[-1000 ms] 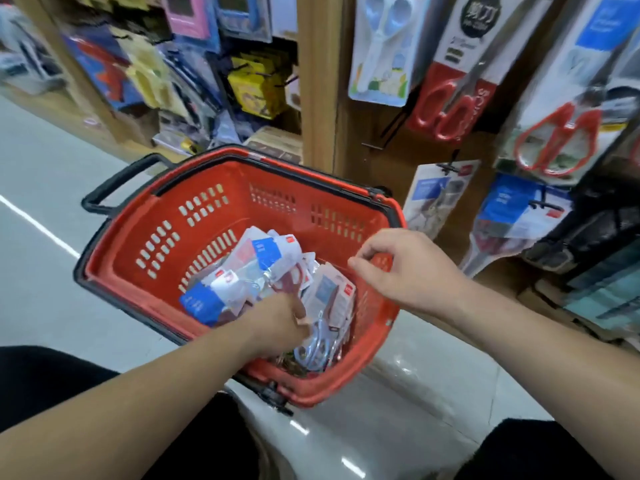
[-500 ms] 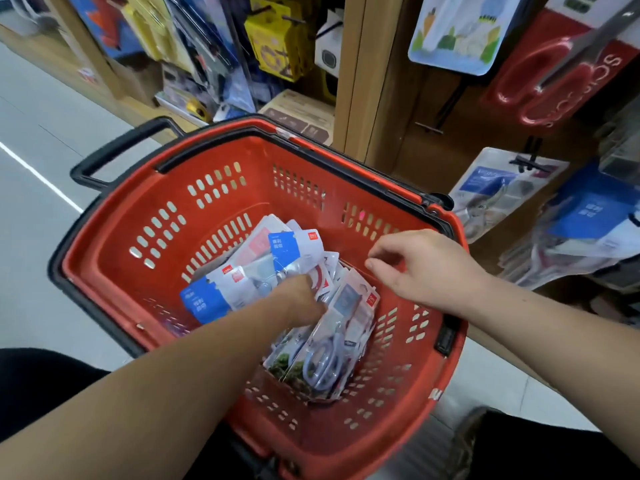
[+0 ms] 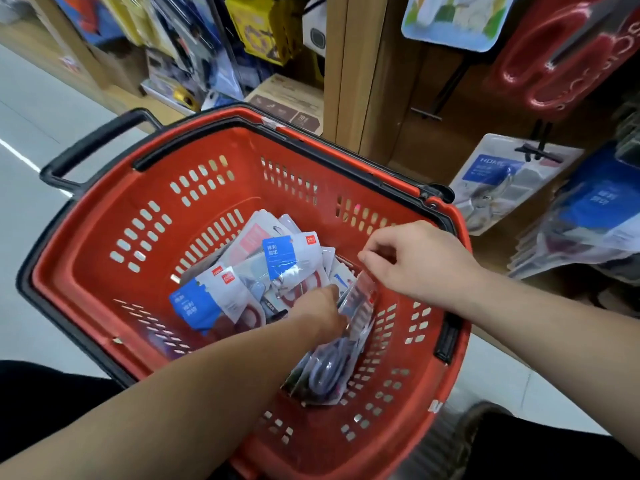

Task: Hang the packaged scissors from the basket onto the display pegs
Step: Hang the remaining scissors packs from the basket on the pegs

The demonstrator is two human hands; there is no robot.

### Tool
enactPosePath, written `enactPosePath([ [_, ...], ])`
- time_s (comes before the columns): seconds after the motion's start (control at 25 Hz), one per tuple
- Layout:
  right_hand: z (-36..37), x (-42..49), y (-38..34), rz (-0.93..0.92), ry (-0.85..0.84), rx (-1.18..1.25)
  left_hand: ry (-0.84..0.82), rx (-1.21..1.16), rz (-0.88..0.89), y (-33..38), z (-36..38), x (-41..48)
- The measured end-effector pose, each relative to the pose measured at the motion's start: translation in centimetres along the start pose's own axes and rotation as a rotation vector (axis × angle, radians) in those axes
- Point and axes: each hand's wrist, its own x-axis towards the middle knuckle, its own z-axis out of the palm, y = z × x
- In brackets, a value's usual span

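a shop aisle: a red shopping basket (image 3: 242, 150) holding packaged scissors (image 3: 280, 254) stands over a pale floor (image 3: 34, 116) beside wooden display fixtures (image 3: 349, 64), where more carded packs (image 3: 498, 181) hang from black pegs (image 3: 536, 152) and yellow boxed goods (image 3: 263, 26) crowd the next bay.

Pale grey floor (image 3: 31, 98), white line (image 3: 19, 155) across it, upright wooden post (image 3: 349, 64) — brown panel (image 3: 415, 140) beside, possibly wood.
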Motion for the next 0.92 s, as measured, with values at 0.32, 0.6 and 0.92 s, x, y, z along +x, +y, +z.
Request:
enactPosePath([
  [0.32,-1.3,-1.3,0.5,0.005,0.077,0.302,0.19,-0.283,0.042,-0.9,-3.3,-1.9],
  [0.6,-3.9,-2.9,-0.9,0.292,0.127,0.788,0.44,-0.618,0.149,-1.8,-13.2,-9.4],
  [0.92,-4.0,-3.3,-5.5,0.3,0.1,1.383,0.431,-1.157,0.318,2.3,-17.8,-15.7],
])
